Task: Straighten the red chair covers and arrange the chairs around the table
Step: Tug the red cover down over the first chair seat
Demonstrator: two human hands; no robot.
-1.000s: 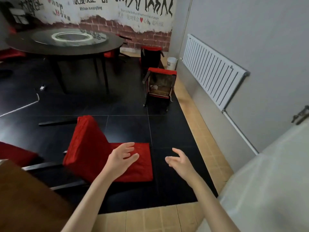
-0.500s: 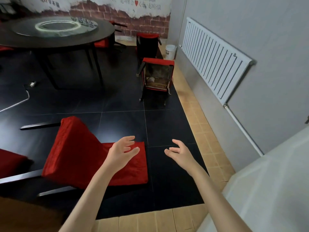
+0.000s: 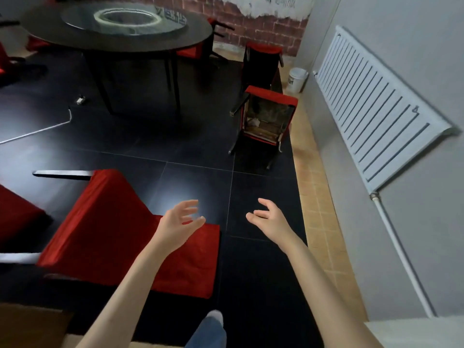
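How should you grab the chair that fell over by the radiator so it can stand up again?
Probably at the top red edge of the tipped chair, coming from this near side with both hands. Its underside faces the camera and its black legs stick out toward it, so the upper seat rim is the clearest grip for tilting it upright.

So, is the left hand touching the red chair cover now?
Cannot tell. In the head view the left hand overlaps the red chair cover, fingers spread, but no contact or gap is plain.
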